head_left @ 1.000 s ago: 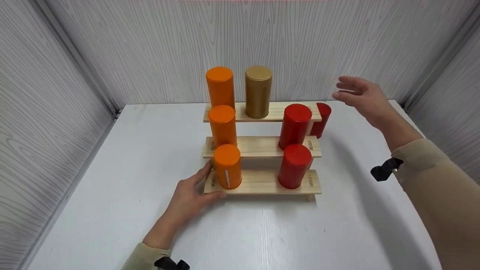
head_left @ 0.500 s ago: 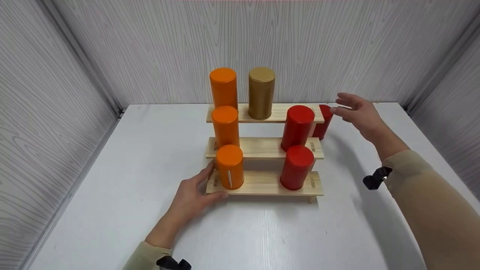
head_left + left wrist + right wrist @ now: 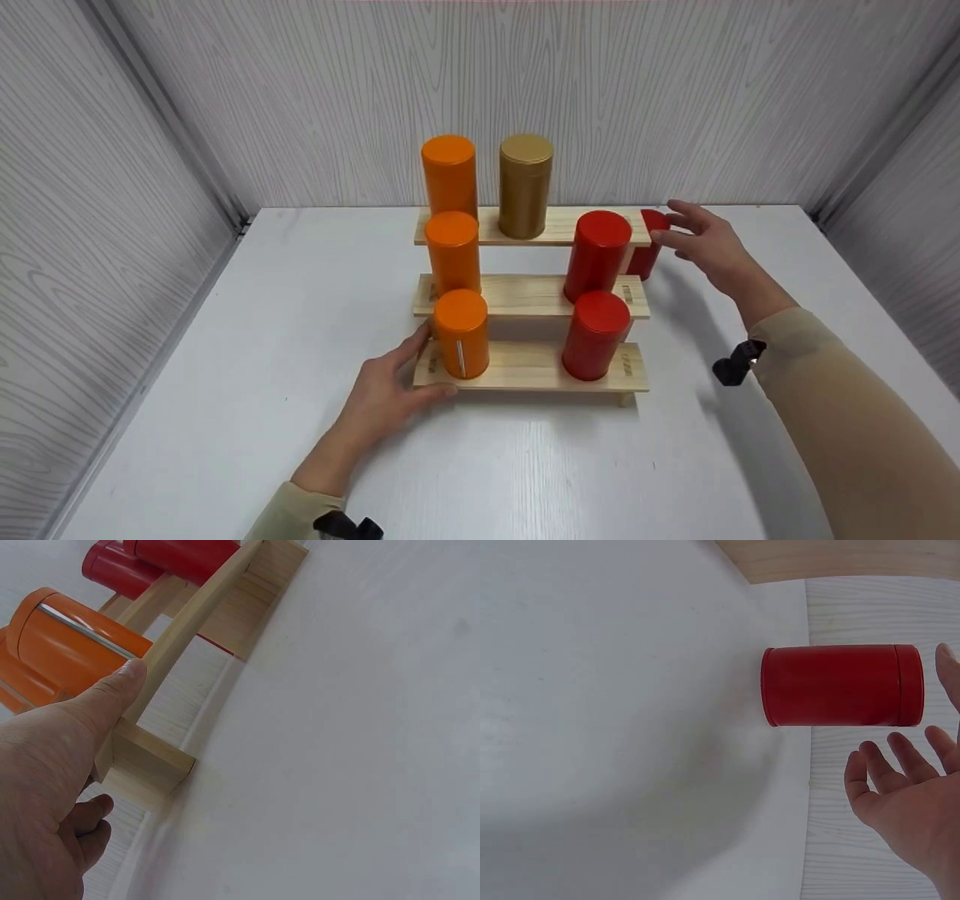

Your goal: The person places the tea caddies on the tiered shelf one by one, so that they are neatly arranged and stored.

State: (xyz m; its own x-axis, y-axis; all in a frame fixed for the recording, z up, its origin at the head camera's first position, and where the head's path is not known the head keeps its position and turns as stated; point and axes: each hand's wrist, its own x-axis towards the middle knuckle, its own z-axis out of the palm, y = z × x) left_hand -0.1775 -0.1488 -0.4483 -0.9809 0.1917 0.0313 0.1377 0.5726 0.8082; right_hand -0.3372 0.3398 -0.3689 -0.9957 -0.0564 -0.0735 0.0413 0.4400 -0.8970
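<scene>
A three-tier wooden display rack (image 3: 525,367) stands on the white table. My left hand (image 3: 379,397) grips its lower left end, thumb along the front edge of the bottom board; in the left wrist view the thumb (image 3: 112,694) lies beside an orange canister (image 3: 71,637). At the rack's back right, a red canister (image 3: 840,686) stands on the table, partly hidden by the top board in the head view. My right hand (image 3: 705,244) is beside its upper part. In the right wrist view the thumb and loosely bent fingers are spread around the lid end, with gaps to it.
Orange canisters (image 3: 461,330) stand at the left of each tier. A gold canister (image 3: 525,187) is on the top board. Red canisters (image 3: 596,337) stand at the right of the lower two boards. Wood-grain panels (image 3: 600,97) enclose the table.
My right hand has come down and to the left, closer to the red canister behind the rack. The left hand keeps its hold on the rack. The head view has shifted slightly.
</scene>
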